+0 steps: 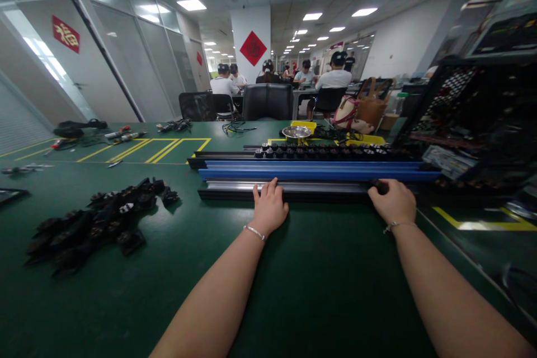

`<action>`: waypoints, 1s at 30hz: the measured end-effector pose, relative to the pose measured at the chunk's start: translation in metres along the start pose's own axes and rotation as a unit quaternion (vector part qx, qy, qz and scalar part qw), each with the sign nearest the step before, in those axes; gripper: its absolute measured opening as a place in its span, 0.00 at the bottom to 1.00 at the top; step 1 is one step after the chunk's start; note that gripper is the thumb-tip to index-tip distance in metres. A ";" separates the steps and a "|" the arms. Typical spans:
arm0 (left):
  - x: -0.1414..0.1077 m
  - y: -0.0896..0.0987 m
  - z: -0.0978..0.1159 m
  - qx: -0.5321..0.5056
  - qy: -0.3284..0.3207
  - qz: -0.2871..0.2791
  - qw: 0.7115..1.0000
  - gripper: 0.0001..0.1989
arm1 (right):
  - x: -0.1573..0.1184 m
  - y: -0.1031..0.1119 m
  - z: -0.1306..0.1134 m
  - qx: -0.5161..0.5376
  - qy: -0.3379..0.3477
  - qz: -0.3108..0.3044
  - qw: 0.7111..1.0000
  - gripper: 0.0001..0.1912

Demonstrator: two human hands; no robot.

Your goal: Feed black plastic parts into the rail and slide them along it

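You had two hands at work on one silver-channelled rail (pixel 327 195), which lay on the tabletop (pixel 327 274) just on your side of one blue rail (pixel 319 173), the landmark for this entry. Left hand (pixel 271 210): open, fingers spread and resting on the silver-channelled rail, in front of the blue rail's left half. Right hand (pixel 394 201): fingers closed around one small black part (pixel 380 186), in front of the blue rail's right end. Bracelets: two, one per wrist.

Just beyond the blue rail you had one black rail (pixel 193 161), and past it one row of small black-and-silver parts (pixel 314 151); too blurred for an exact count. Farther behind the blue rail: one round metal dish (pixel 296 132) and two yellow trays (pixel 371 140), one near the dish, one farther right. Left of the blue rail and nearer you: one loose heap of black parts (pixel 104 215), overlapping, so individual pieces could not be counted.
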State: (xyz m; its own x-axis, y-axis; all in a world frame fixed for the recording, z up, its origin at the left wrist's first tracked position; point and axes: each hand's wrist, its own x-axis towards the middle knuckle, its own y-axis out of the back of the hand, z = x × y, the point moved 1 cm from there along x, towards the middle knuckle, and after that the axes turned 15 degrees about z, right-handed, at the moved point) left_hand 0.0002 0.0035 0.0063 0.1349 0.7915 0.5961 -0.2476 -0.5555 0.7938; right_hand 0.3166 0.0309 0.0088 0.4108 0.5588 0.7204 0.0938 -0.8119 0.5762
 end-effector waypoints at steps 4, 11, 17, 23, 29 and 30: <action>0.000 0.000 -0.001 -0.002 -0.003 0.007 1.000 0.19 | -0.002 -0.001 -0.004 0.001 0.022 -0.004 1.000 0.16; -0.001 -0.003 -0.001 -0.005 -0.003 0.011 1.000 0.19 | -0.006 0.001 -0.016 0.005 0.052 -0.019 0.998 0.17; -0.001 -0.003 -0.002 -0.010 -0.006 0.019 1.000 0.18 | -0.006 0.003 -0.020 0.020 0.069 -0.025 0.997 0.17; -0.001 -0.004 -0.002 -0.008 -0.007 0.025 1.000 0.18 | -0.008 0.000 -0.022 0.039 0.101 -0.025 0.994 0.18; -0.001 -0.004 -0.002 -0.005 -0.009 0.027 1.000 0.18 | -0.010 -0.002 -0.022 0.055 0.112 -0.014 0.992 0.19; -0.001 -0.004 -0.002 -0.005 -0.009 0.027 1.000 0.18 | -0.010 -0.002 -0.022 0.059 0.113 -0.015 0.992 0.19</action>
State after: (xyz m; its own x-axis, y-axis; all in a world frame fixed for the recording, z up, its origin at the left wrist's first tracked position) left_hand -0.0013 0.0052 0.0022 0.1388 0.7561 0.6395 -0.2645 -0.5940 0.7597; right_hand 0.2920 0.0309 0.0090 0.1932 0.5963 0.7791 0.2138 -0.8006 0.5597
